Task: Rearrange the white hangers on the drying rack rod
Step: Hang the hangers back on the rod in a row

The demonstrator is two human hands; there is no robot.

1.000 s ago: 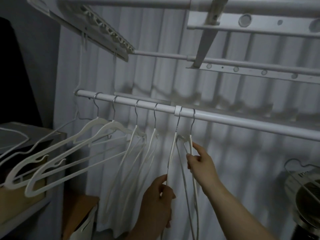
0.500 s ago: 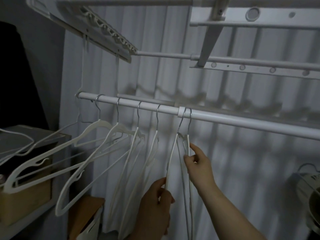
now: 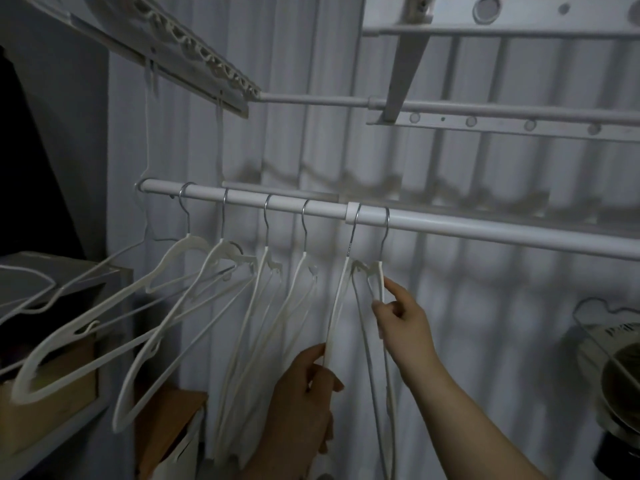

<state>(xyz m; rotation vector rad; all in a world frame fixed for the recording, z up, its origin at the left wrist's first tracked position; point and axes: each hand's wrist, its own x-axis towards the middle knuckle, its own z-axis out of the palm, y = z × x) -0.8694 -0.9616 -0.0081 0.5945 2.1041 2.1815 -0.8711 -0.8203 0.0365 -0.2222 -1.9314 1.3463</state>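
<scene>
Six white plastic hangers with thin metal hooks (image 3: 192, 240) hang in a row along the left half of a white round drying-rack rod (image 3: 485, 230). The first four sit left of the rod's pale joint collar (image 3: 350, 213), and the last two sit just right of it. The two nearest the rod's left end are turned so their shoulders spread wide. The other four are seen edge-on, with narrow arms dropping straight below the rod. The only writing is some dark print on a pale container (image 3: 616, 329) below the rod's right end, and it is too blurred to read.

The left hand (image 3: 301, 396) is low beneath the collar. Its thumb and curled fingers pinch the long arm of the fifth hanger (image 3: 340, 296), which leans down and left from its hook. The right hand (image 3: 407, 323) is higher and closer under the rod. It pinches the sixth hanger (image 3: 380, 271) just below its neck between thumb and forefinger, and the other fingers are loosely folded. The necks of these two hangers nearly touch.
</scene>
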